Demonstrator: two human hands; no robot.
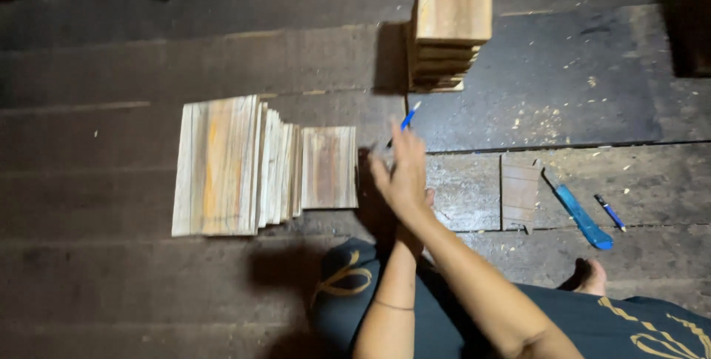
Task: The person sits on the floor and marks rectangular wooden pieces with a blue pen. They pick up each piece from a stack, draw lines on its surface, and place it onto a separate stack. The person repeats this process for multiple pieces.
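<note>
My right hand reaches forward over the dark plank floor, fingers stretched out, just right of a small pale wooden board. A blue pen sticks out past its fingertips and seems to be held in that hand. My left hand lies under the right one and is almost wholly hidden; only its forearm with a thin wrist band shows. Left of the small board, a fanned row of thin wooden boards lies on the floor.
A tall stack of wooden boards stands at the back. To the right lie a small dark wood piece, a blue utility knife and a second blue pen. Sawdust is scattered; my bare foot rests nearby.
</note>
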